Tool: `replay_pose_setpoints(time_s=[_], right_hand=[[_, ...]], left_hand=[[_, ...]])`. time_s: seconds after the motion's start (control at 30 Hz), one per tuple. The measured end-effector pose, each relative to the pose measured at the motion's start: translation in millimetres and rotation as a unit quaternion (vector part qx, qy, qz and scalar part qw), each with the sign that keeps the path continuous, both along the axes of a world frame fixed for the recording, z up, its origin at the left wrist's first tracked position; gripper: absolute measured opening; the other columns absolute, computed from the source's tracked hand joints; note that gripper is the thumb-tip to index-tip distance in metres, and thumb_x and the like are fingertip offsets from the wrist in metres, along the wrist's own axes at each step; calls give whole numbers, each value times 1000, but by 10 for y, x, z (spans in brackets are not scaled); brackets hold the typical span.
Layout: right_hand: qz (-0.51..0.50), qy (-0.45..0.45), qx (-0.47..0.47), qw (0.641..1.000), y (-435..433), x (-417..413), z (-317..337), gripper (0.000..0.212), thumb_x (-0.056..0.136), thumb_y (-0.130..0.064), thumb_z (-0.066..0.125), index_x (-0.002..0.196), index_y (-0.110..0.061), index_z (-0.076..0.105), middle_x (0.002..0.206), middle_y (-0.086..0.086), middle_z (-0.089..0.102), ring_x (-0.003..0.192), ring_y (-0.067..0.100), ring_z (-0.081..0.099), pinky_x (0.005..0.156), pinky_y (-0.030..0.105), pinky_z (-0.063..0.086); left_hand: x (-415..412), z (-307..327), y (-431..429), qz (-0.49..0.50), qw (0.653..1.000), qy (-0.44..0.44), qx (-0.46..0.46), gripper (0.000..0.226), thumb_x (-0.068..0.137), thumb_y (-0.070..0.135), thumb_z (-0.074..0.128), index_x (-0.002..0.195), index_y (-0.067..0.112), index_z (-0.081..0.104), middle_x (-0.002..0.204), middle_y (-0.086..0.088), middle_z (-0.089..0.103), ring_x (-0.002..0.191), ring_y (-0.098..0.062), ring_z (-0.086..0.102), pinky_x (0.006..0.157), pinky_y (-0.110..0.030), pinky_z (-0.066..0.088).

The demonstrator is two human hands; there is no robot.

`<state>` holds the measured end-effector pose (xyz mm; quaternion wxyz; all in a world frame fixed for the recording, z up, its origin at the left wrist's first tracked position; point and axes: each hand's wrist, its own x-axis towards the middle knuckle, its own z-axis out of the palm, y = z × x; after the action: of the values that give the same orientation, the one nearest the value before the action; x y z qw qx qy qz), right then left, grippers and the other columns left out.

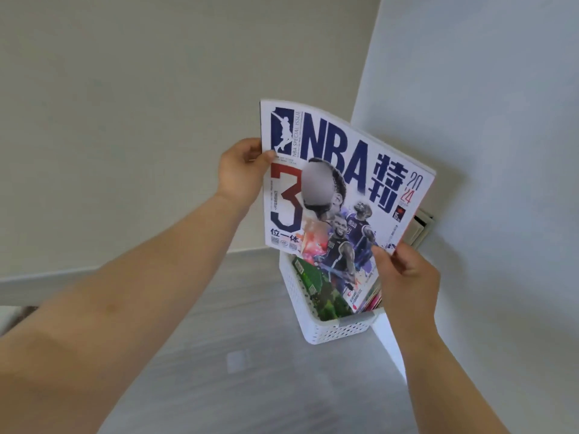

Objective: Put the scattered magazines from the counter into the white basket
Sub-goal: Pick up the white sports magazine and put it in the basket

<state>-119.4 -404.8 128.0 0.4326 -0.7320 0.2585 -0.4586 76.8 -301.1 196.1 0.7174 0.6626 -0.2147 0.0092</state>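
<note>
The left hand and right hand pinch the NBA magazine at 9 and 5 o'clock, probably to guide it upright into the white basket.

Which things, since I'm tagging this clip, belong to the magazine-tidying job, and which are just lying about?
Job: white NBA magazine with navy lettering, gripped by left hand and right hand; white perforated plastic basket; green-covered magazine already in it; grey counter.
Just there: beige wall switch plate; pale square patch on the counter.
</note>
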Motion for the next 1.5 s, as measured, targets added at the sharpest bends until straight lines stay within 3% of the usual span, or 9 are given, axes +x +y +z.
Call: replay_pose_setpoints(time_s=[0.13,0.27,0.4,0.67,0.87,1.07,1.27,1.37,1.5], right_hand=[[7,-22,38,999,-177,-23,-198,31,80,-6,62,64,-33,64,59,-17,69,52,-12,54,50,2,41],[3,-47,47,998,-256,36,-312,25,81,-6,59,89,-28,68,64,-39,63,62,-13,60,54,4,47],[10,-81,57,995,-291,117,-315,39,83,-8,57,71,-44,64,68,-37,65,69,-11,63,54,5,48],[16,-25,25,999,-400,337,-415,23,82,-10,58,81,-31,69,62,-41,61,62,-11,60,61,16,52],[-55,-27,60,996,-275,334,-903,21,79,-4,63,84,-24,63,60,-14,70,59,-5,60,59,12,49],[-93,10,73,993,-262,287,-1156,41,77,-3,64,50,-30,48,38,-11,51,43,0,44,44,4,28],[-159,75,38,984,-305,261,-1095,27,73,-15,70,55,-13,51,50,1,53,50,22,47,49,21,33],[-176,102,37,978,-324,227,-1049,27,74,-21,71,55,-14,52,51,0,52,52,26,47,50,26,32],[-184,131,70,972,-375,200,-1023,33,77,-25,66,54,-14,45,44,-6,44,44,18,41,46,20,29]], left_hand=[[34,-111,-336,-34,998,46,-20,21,89,8,50,105,1,61,91,-6,62,69,-9,59,72,-24,53],[61,-254,-538,-49,994,88,-44,22,91,10,46,107,2,59,83,2,63,69,-6,59,64,-16,51],[123,-238,-655,-60,992,93,-52,23,91,10,45,109,2,57,80,4,62,69,-6,58,60,-12,52],[361,-310,-734,-40,994,103,-21,24,93,12,44,112,3,56,96,-5,61,73,-8,59,63,-17,51],[368,-609,-898,-63,990,115,45,24,92,10,44,110,4,58,96,-7,61,79,-15,60,80,-29,48],[261,-888,-1067,-65,989,108,72,25,92,10,44,112,5,58,89,-3,61,65,-4,56,46,-2,47],[-25,-893,-1277,-152,973,40,166,19,92,14,45,109,13,53,99,-5,58,88,-19,55,67,-11,50],[-193,-976,-1377,-155,962,0,226,28,88,6,47,114,-3,47,117,-28,55,108,-40,53,93,-44,46],[-224,-1107,-1339,-194,950,45,239,55,91,16,47,141,13,23,149,-14,25,133,-32,34,111,-45,31]])
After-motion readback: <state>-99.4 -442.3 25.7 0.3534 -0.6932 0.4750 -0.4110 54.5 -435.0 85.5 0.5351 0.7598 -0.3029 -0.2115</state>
